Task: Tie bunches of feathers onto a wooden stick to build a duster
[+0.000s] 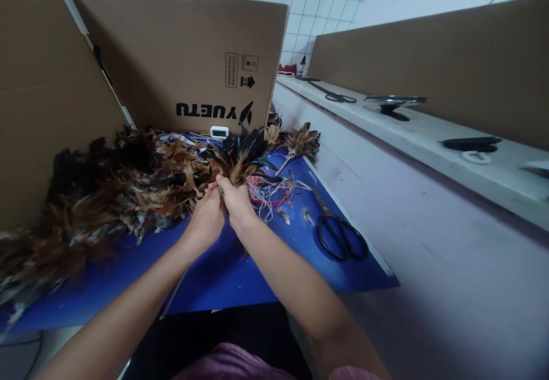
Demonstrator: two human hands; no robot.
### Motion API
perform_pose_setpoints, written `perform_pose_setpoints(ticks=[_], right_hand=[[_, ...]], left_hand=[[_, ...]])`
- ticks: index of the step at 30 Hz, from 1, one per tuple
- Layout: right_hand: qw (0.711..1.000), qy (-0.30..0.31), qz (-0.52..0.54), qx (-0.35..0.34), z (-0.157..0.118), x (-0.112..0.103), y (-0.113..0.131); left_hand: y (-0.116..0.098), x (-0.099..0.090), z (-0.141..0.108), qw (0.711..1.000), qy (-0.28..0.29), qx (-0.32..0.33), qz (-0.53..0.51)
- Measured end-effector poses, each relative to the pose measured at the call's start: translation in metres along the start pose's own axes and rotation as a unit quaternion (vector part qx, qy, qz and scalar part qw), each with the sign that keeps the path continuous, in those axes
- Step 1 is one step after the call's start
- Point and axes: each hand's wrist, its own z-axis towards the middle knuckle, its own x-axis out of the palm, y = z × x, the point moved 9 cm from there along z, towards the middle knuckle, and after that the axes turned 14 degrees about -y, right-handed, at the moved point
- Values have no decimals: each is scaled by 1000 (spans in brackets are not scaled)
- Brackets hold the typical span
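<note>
My left hand (207, 218) and my right hand (235, 201) meet over the blue table mat (231, 282), fingers closed together. From between them a bunch of brown and black feathers (243, 165) fans out away from me. A thin stick (175, 293) runs out below my left wrist; whether it joins the bunch is hidden. Right of my right hand lies a tangle of pink and white string (270, 192). Black-handled scissors (341, 236) rest on the mat further right, with small feather scraps (307, 217) nearby.
A large heap of feathers (141, 182) covers the left side. Cardboard panels (180, 42) stand behind and left. A small white digital display (219, 133) sits at the back. On the right, a ledge (412, 122) carries another pair of scissors (341, 97) and a glass dish (394, 100).
</note>
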Motion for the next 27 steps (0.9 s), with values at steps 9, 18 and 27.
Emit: perform_pose_setpoints(ticks=[9,18,27], right_hand=[[999,31,35,20,5,-9,-2],[992,123,34,-4,8,-3,15],[980,191,-46,-41,9,-3,15]], left_hand=[[7,12,-10,998,59,-27,6],[50,21,-5,896,106,-357,-243],[43,47,-9,835,235,-383,-318]])
